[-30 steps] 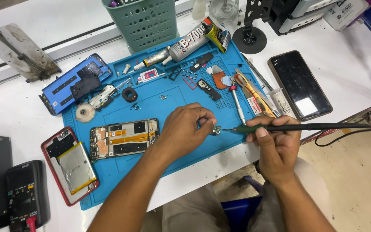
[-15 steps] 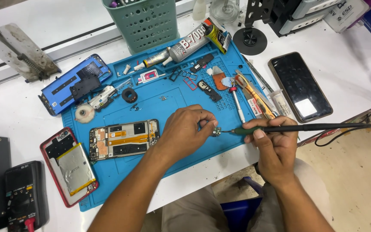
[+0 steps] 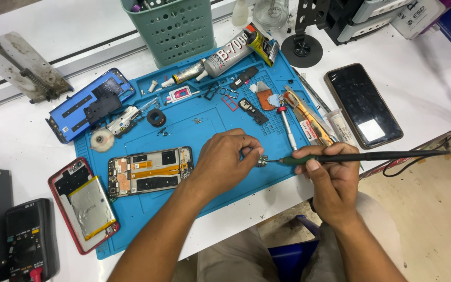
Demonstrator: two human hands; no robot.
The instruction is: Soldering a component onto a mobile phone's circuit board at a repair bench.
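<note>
bench: white worktable [image 3: 37,130] under a blue repair mat [image 3: 210,125], opened phones beside it.
left hand [image 3: 224,162]: pinches a small circuit board [image 3: 262,160] just above the mat.
right hand [image 3: 330,175]: wrapped around a soldering iron [image 3: 361,156], tip touching the board.
risk: the tiny board could slip or scorch, fingertips sit close.

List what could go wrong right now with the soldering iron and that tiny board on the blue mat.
1. The left hand pinches the small circuit board right at the soldering iron tip, so a slip could burn the fingertips.
2. The iron's cord hangs over the table edge and might snag.
3. Loose screws on the blue mat could be scattered.
</note>
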